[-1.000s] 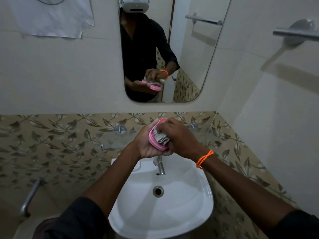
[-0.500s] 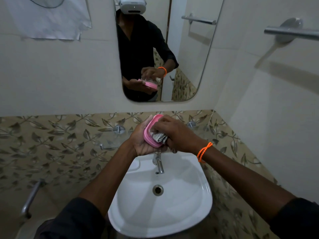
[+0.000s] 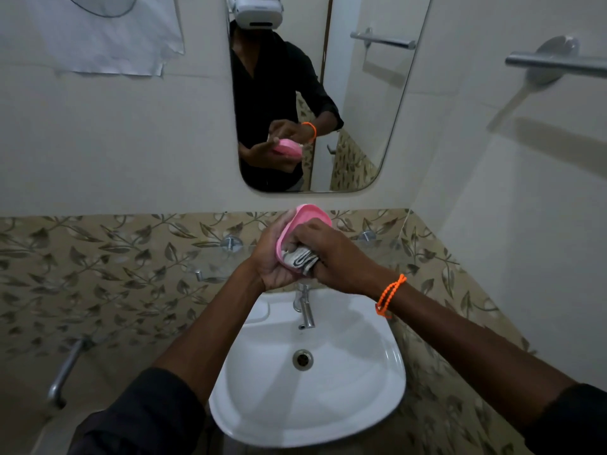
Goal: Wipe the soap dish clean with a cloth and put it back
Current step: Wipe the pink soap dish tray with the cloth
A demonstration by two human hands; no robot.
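Head view, left hand: we see our left hand (image 3: 267, 257) cupped around the back of the pink soap dish (image 3: 310, 218), fingers curled about its rim, holding it tilted with the hollow facing right.
Head view, right hand: our right hand (image 3: 331, 257) is bunched around a grey-and-white cloth (image 3: 303, 259), fingers curled, pushing it into the lower part of the dish's hollow.
Soap dish: it is lifted in front of the leaf-patterned tiles (image 3: 115, 257), above the tap (image 3: 305, 307) and the white basin (image 3: 328, 405), touching neither.
Cloth: it is crumpled between our right fingers and the dish; only a folded part shows.
Wrist: an orange beaded band (image 3: 389, 297) sits on our right wrist.
Mirror: the mirror (image 3: 361, 110) above the tiles reflects the person holding the pink dish with both hands.
Wall: a metal rail (image 3: 558, 62) is fixed on the right wall, and a white sheet (image 3: 108, 37) hangs at upper left.
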